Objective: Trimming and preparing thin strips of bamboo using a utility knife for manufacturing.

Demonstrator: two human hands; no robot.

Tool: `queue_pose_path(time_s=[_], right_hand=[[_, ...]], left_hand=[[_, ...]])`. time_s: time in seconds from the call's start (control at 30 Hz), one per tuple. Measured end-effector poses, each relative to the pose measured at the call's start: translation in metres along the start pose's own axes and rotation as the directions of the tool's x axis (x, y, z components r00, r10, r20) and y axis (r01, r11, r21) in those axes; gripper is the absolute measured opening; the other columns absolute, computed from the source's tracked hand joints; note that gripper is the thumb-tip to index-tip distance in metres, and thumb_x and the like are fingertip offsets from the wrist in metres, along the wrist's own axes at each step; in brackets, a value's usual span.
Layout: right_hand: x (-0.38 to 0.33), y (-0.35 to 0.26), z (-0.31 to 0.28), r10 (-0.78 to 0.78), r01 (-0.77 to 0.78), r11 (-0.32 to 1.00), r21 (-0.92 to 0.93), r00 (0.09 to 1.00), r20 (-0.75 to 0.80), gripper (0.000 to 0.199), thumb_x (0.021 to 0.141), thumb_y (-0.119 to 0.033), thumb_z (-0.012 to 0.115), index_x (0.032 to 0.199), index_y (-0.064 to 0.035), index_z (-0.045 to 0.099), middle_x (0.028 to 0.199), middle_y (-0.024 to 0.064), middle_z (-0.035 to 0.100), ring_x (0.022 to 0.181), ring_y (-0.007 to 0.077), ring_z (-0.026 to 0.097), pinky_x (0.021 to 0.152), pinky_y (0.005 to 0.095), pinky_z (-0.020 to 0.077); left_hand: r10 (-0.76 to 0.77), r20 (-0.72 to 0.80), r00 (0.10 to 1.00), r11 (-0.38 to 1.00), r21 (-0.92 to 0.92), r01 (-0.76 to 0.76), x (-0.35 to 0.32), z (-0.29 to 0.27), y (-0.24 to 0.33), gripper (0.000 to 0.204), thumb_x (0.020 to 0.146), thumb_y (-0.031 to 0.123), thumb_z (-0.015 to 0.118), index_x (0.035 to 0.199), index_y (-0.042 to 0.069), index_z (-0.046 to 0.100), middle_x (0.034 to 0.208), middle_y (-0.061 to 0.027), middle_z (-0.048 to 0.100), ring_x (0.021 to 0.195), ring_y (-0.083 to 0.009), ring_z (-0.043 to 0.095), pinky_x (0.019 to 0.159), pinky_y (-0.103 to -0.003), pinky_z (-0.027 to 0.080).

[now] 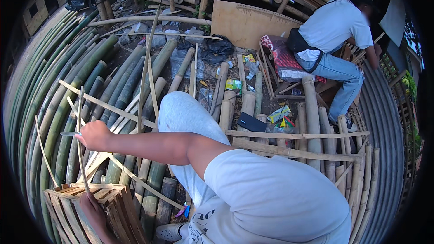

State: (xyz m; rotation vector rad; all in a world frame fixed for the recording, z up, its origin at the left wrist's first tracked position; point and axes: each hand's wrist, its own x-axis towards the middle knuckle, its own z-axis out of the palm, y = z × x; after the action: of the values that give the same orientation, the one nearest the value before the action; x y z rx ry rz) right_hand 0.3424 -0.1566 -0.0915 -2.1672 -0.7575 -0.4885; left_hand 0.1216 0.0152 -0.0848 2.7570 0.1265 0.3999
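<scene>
My right arm reaches across to the left, and my right hand [96,136] is closed round a knife, whose thin blade [68,133] points left. The blade meets or passes just by an upright, slightly bowed bamboo strip [81,158]. Lower down, my left hand [91,206] grips that strip near its bottom end, its fingers partly hidden. The hand is beside a slatted bamboo crate or bundle [68,212], with split pieces across its top. Another long bamboo strip [108,104] slants behind my right hand.
Green bamboo poles [86,70] lie in rows at left. A dark phone [252,122] rests on cut bamboo right of my knee. Bamboo rails [298,134] run beside me. A person [334,31] in a white shirt sits at back right, near a plywood sheet [248,25].
</scene>
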Motion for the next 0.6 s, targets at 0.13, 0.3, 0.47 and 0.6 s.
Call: queue_pose_path(time_s=[0.13, 0.3, 0.47, 0.6], right_hand=[[-0.032, -0.038, -0.009, -0.186, 0.157, 0.982, 0.107, 0.909, 0.373, 0.056, 0.097, -0.045, 0.048, 0.07, -0.0018, 0.071, 0.07, 0.0207, 0.067, 0.07, 0.0383, 0.067, 0.065, 0.0478, 0.0517], [-0.018, -0.024, 0.008, -0.116, 0.106, 0.993, 0.059, 0.974, 0.196, 0.052, 0.1, -0.042, 0.046, 0.072, -0.0045, 0.067, 0.064, 0.0158, 0.065, 0.062, 0.0356, 0.066, 0.055, 0.0452, 0.0504], [-0.033, -0.045, -0.005, -0.251, 0.245, 0.968, 0.06, 0.909, 0.332, 0.053, 0.098, -0.047, 0.049, 0.07, -0.0043, 0.064, 0.059, 0.0167, 0.063, 0.058, 0.0364, 0.066, 0.052, 0.0459, 0.0515], [-0.056, -0.053, 0.014, -0.145, 0.132, 0.989, 0.07, 0.961, 0.235, 0.045, 0.098, -0.041, 0.052, 0.074, -0.0048, 0.06, 0.057, 0.0166, 0.062, 0.054, 0.0361, 0.064, 0.048, 0.0455, 0.0501]], left_hand=[[-0.05, 0.034, 0.998, 0.999, -0.006, 0.05, -0.005, -0.005, -0.01, 0.038, 0.107, 0.024, 0.035, 0.081, -0.003, 0.043, 0.075, -0.0208, 0.043, 0.076, -0.0388, 0.042, 0.072, -0.048, 0.034], [-0.138, 0.092, 0.986, 0.988, -0.056, 0.143, 0.0, -0.012, 0.002, 0.04, 0.106, 0.023, 0.036, 0.076, -0.002, 0.044, 0.071, -0.0191, 0.043, 0.076, -0.0379, 0.042, 0.071, -0.047, 0.034], [-0.051, -0.001, 0.999, 0.998, 0.031, 0.051, -0.006, -0.024, 0.017, 0.036, 0.105, 0.02, 0.038, 0.079, -0.002, 0.049, 0.074, -0.0217, 0.049, 0.077, -0.0416, 0.047, 0.078, -0.048, 0.038], [-0.02, 0.018, 1.0, 0.999, -0.043, 0.021, 0.003, -0.022, 0.016, 0.029, 0.1, 0.017, 0.047, 0.079, -0.001, 0.053, 0.074, -0.0213, 0.053, 0.077, -0.0416, 0.051, 0.082, -0.047, 0.04]])
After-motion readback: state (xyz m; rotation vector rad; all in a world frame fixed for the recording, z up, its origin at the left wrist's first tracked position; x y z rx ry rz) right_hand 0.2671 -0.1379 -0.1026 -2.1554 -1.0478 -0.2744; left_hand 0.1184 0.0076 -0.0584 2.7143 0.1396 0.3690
